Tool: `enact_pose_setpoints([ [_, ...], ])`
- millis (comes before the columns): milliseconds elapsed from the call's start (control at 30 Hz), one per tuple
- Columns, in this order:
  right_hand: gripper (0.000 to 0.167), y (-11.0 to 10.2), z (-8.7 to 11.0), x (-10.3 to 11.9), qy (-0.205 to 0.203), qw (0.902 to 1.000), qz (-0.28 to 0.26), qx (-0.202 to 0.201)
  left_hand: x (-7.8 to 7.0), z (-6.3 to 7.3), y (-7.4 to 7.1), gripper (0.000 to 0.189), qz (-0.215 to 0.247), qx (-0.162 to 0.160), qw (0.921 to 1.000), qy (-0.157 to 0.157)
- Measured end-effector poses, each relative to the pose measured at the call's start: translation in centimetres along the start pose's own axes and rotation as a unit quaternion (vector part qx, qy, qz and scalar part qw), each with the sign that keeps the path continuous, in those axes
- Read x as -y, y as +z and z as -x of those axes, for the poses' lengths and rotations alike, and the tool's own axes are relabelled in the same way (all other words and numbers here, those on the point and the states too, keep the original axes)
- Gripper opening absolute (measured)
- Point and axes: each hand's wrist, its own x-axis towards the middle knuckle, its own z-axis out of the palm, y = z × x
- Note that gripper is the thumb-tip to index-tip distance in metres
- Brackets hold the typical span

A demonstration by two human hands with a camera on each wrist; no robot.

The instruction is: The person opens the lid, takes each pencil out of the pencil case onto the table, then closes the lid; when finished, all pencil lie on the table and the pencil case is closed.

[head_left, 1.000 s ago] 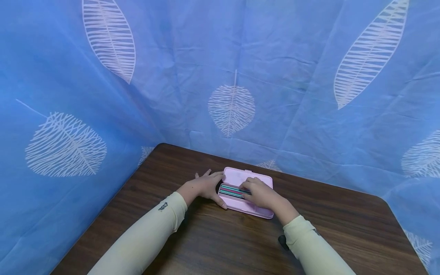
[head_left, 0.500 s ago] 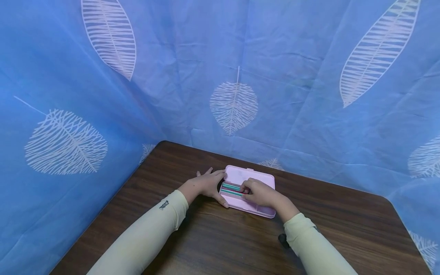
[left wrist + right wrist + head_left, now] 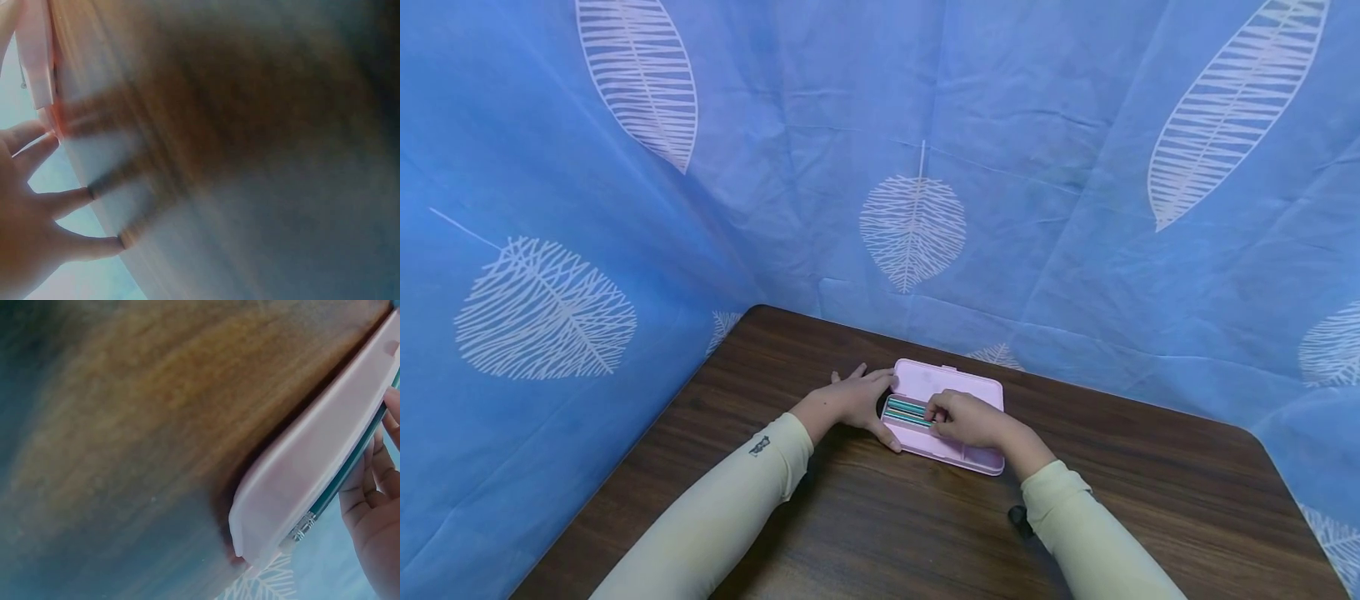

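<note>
An opened pink pencil case (image 3: pixel 925 446) lies on the dark wooden table, its lid (image 3: pixel 917 379) laid back toward the curtain. Several green pencils (image 3: pixel 904 411) lie lengthwise in its left part. My left hand (image 3: pixel 853 404) spreads its straight fingers round the case's left end, thumb at the front corner; in the left wrist view, fingertips rest on the table. My right hand (image 3: pixel 966 417) reaches into the case with curled fingers. In the right wrist view its thumb and fingers pinch a dark green pencil (image 3: pixel 340 478) with a metal ferrule, along the pink wall. The hand hides the pencils' right ends.
The brown wooden table (image 3: pixel 880 533) stretches in front of the case and to both sides. Behind and to the left hangs a blue curtain (image 3: pixel 820 208) with white leaf prints. A small black object (image 3: pixel 1019 521) shows at my right cuff.
The red pencil seen among the green ones earlier no longer shows. My right fingers have curled more over the pencils. The left hand keeps its place at the case, while the view shifts slightly.
</note>
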Motion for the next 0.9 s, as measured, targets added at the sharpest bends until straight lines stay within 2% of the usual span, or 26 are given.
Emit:
enact_pose_setpoints([
  [300, 0.007, 0.0, 0.1, 0.5, -0.018, 0.998, 0.06, -0.004, 0.0, 0.0, 0.0, 0.126, -0.002, 0.003, 1.0, -0.002],
  [567, 0.008, 0.0, 0.2, 1.0, -0.017, 0.993, 0.116, -0.009, 0.0, -0.1, 0.0, 0.126, 0.0, 0.004, 1.0, 0.0],
  [767, 0.011, -0.1, 0.2, 1.3, -0.026, 0.9897, 0.138, -0.029, 0.0, -0.2, 0.1, 0.126, -0.001, 0.005, 1.0, -0.002],
  [900, 0.013, -0.5, 0.5, 1.6, -0.008, 0.9866, 0.155, -0.049, -0.1, -0.1, 0.1, 0.125, -0.001, 0.003, 1.0, -0.004],
])
